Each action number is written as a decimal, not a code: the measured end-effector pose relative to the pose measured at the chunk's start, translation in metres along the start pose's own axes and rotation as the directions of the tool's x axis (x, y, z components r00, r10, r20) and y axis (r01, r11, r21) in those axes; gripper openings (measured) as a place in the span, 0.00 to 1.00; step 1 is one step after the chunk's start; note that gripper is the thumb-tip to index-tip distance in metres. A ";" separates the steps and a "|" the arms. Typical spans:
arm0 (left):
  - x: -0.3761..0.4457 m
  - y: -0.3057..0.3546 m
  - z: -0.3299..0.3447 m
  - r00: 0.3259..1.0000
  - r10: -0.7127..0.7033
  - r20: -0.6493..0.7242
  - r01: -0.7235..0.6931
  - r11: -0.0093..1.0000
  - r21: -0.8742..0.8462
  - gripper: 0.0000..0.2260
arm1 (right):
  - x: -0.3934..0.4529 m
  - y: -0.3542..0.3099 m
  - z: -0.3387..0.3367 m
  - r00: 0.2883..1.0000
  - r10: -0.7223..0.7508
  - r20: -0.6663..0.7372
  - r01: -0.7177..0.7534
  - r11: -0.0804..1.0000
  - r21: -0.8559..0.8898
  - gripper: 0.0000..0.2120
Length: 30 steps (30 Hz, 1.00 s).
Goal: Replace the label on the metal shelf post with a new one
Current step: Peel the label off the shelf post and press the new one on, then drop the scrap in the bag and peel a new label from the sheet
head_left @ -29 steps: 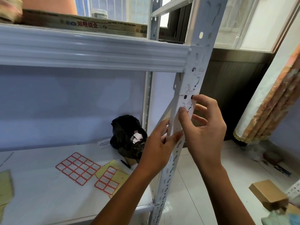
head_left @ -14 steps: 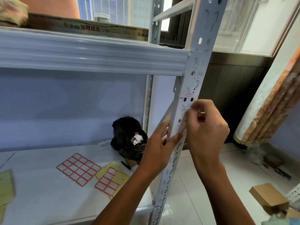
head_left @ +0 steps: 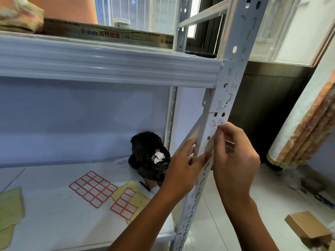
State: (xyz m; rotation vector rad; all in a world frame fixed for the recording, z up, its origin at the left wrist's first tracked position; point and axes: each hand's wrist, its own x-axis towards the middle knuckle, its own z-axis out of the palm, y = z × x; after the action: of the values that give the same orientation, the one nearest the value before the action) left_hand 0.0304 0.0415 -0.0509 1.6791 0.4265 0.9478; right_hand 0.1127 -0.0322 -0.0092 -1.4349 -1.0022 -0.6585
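The white perforated metal shelf post (head_left: 228, 91) runs down the middle right of the view, with torn paper residue below the upper shelf. My left hand (head_left: 183, 169) grips the post from the left, thumb across its front. My right hand (head_left: 233, 156) pinches a pale strip of label (head_left: 211, 144) that lies partly peeled along the post's front face. Two sheets of red-bordered blank labels (head_left: 93, 189) lie on the lower shelf board (head_left: 45, 214).
A black plastic bag (head_left: 146, 153) holding paper scraps sits at the back of the lower shelf, with a black pen (head_left: 144, 186) beside it. Yellow backing sheets (head_left: 10, 211) lie at the left. A cardboard box (head_left: 308, 229) is on the tiled floor. A rolled curtain (head_left: 308, 127) hangs at the right.
My right hand slid down the post from the holes near the torn residue and closed its fingers on the label strip. My left hand kept its grip.
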 end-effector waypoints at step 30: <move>-0.061 -0.222 -0.190 0.816 -0.492 -0.302 0.573 0.626 0.529 0.10 | -0.185 0.044 0.206 0.794 0.224 0.565 -0.189 0.974 -0.122 0.05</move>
State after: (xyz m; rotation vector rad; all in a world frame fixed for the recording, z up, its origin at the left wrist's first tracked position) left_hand -0.1117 0.1929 -0.2650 1.8722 1.3640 0.4751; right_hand 0.0311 0.1361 -0.2183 -1.8206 -1.2689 -0.0735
